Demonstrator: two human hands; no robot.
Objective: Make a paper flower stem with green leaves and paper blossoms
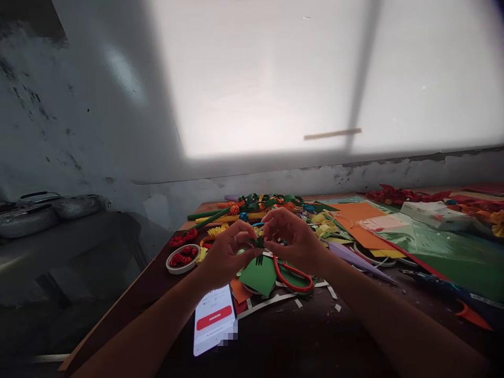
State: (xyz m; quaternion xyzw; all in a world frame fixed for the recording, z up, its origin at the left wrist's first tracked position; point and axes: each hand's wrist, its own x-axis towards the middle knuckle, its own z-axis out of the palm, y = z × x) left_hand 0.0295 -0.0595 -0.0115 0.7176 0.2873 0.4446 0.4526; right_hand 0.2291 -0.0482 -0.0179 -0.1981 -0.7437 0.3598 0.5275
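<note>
Both hands meet over the middle of the table, pinching a small dark green paper piece with a fringed lower edge [259, 251]. My left hand [230, 254] has its thumb and index finger closed on the left side of the piece. From the right, my right hand [293, 236] grips it between thumb and curled fingers. Just beneath lie a green paper sheet [259, 275] and a pair of scissors with red handles [296, 286], its blades partly hidden. A lit phone [214, 320] lies below my left wrist.
Left of my hands, a white ring [182, 270] holds red paper flowers. Coloured paper scraps and rolled green stems [212, 216] fill the back. Orange sheets [360, 223] and a white box [437, 214] lie to the right. Another orange-handled tool [472, 315] is at far right.
</note>
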